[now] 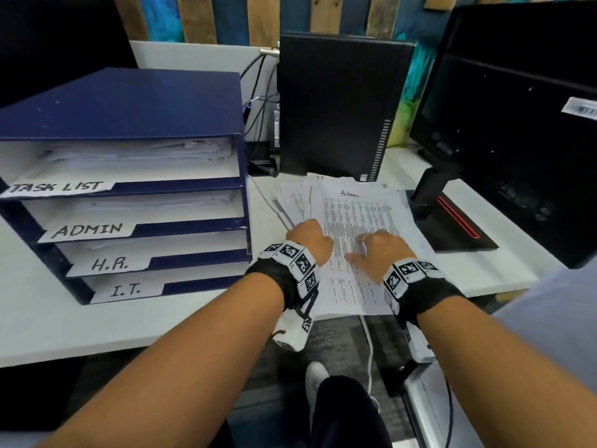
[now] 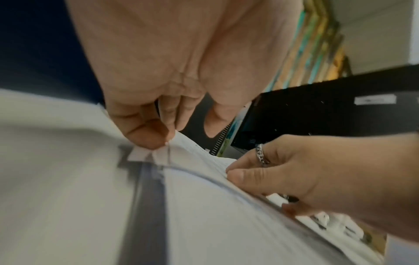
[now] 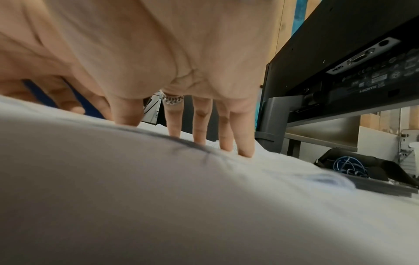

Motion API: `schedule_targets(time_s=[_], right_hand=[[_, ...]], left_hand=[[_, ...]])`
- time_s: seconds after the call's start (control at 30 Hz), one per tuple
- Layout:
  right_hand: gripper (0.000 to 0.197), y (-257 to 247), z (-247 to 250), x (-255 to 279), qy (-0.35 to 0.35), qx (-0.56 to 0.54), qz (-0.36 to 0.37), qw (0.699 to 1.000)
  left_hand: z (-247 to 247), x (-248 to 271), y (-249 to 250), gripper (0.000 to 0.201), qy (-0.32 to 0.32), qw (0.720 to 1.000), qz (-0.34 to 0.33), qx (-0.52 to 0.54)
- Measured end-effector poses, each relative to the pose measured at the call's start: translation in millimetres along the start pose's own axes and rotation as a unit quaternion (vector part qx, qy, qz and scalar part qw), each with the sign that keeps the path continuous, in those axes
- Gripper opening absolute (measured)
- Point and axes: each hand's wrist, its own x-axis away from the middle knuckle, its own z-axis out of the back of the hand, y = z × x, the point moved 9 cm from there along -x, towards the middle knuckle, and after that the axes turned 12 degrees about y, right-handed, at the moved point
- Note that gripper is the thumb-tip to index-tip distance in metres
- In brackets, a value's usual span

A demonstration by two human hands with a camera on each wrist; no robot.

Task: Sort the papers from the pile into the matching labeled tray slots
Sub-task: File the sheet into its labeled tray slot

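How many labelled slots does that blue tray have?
4, stacked in the blue tray: TASK LIST on top, ADMIN under it, then H.R., and I.T. lowest. No others show.

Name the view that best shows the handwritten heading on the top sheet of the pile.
The head view: the top sheet lies flat there, heading toward its far edge, though blurred. Both wrist views catch only blurred paper at a grazing angle, no heading.

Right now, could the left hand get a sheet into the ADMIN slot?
Probably yes. The left hand pinches the paper pile's left edge, and the ADMIN slot of the blue tray faces it with nothing visible between them.
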Motion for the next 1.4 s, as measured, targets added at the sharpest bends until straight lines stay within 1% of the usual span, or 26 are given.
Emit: schedule_targets(time_s=[0.07, 0.1, 0.17, 0.23, 0.3, 0.4, 0.47, 0.5, 0.53, 0.57, 0.6, 0.7, 0.73, 0.8, 0.87, 0.93, 0.97, 1.03, 1.1, 1.13, 1.2, 1.27, 1.3, 1.33, 1.37, 1.4], right_hand=[[0.059, 0, -1, -1, 0.004, 0.028, 0.015, 0.999], [0.059, 0, -1, -2, 0.007, 0.037, 0.023, 0.999], [0.058, -1, -1, -3, 0.005, 0.047, 0.036, 0.998], [0.055, -3, -1, -2, -0.007, 0.049, 0.041, 0.998], [0.053, -5, -2, -1, -0.018, 0.059, 0.046, 0.997], [0.052, -7, -3, 0, -0.022, 0.072, 0.048, 0.996], [0.051, -7, -3, 1, -0.022, 0.07, 0.048, 0.996], [0.051, -7, -3, 0, -0.021, 0.068, 0.049, 0.996], [0.05, -8, -3, 0, -0.021, 0.066, 0.049, 0.996], [0.049, -8, -3, 0, -0.021, 0.065, 0.049, 0.996], [0.049, -8, -3, -1, -0.021, 0.065, 0.049, 0.996], [0.048, -8, -4, -1, -0.023, 0.071, 0.054, 0.996], [0.048, -8, -4, -2, -0.023, 0.072, 0.055, 0.996], [0.046, -8, -6, -2, -0.024, 0.07, 0.058, 0.996], [0.045, -5, -8, 0, -0.018, 0.052, 0.048, 0.997], [0.042, 0, -4, 4, 0.0, 0.011, 0.026, 1.0], [0.038, 3, -1, 6, 0.009, -0.015, 0.016, 1.0], [0.033, 11, 6, 11, 0.027, -0.06, -0.001, 0.998], [0.034, 22, 13, 14, 0.046, -0.094, -0.022, 0.994], [0.036, 27, 15, 16, 0.05, -0.11, -0.033, 0.992], [0.037, 30, 16, 21, 0.039, -0.123, -0.039, 0.991], [0.033, 31, 18, 25, 0.042, -0.127, -0.04, 0.99], [0.032, 33, 22, 27, 0.052, -0.133, -0.046, 0.989], [0.033, 37, 25, 28, 0.064, -0.14, -0.056, 0.987], [0.036, 42, 28, 29, 0.072, -0.14, -0.07, 0.985], [0.039, 46, 30, 29, 0.075, -0.135, -0.086, 0.984]], left_hand=[[-9, -7, -1, 0.027, -0.014, 1.0, 0.006, -0.004], [-14, -9, -1, 0.032, -0.026, 1.0, 0.009, 0.003], [-22, -13, -1, 0.048, -0.052, 0.997, 0.026, 0.046], [-21, -16, -1, 0.057, -0.05, 0.993, 0.057, 0.085], [-20, -20, 0, 0.053, -0.046, 0.991, 0.078, 0.099], [-20, -24, -4, 0.036, -0.054, 0.986, 0.098, 0.125], [-16, -26, -7, 0.022, -0.058, 0.984, 0.118, 0.122], [-12, -25, -9, 0.02, -0.063, 0.984, 0.128, 0.108], [-10, -27, -9, 0.025, -0.066, 0.985, 0.131, 0.089], [-6, -27, -8, 0.027, -0.066, 0.987, 0.128, 0.071], [-5, -29, -6, 0.025, -0.067, 0.989, 0.118, 0.052], [-6, -22, 6, 0.012, -0.085, 0.993, 0.086, -0.009], [-7, -21, 8, 0.011, -0.082, 0.994, 0.075, -0.016], [-7, -17, 21, 0.016, -0.055, 0.998, 0.034, -0.007], [-5, -8, 36, 0.009, -0.033, 0.999, -0.012, -0.017], [-4, 2, 45, 0.035, 0.002, 0.997, -0.039, -0.062], [1, 9, 48, 0.042, 0.023, 0.997, -0.036, -0.06], [8, 18, 52, 0.049, 0.056, 0.998, -0.033, -0.003], [12, 29, 55, 0.048, 0.066, 0.993, -0.036, 0.089], [15, 36, 61, 0.049, 0.075, 0.988, -0.051, 0.124], [20, 53, 72, 0.063, 0.094, 0.975, -0.077, 0.186], [14, 62, 74, 0.088, 0.088, 0.968, -0.056, 0.23], [9, 63, 70, 0.098, 0.081, 0.965, -0.03, 0.246], [5, 62, 62, 0.102, 0.075, 0.963, 0.004, 0.258], [1, 59, 53, 0.098, 0.075, 0.961, 0.038, 0.264], [1, 56, 44, 0.085, 0.08, 0.961, 0.057, 0.258]])
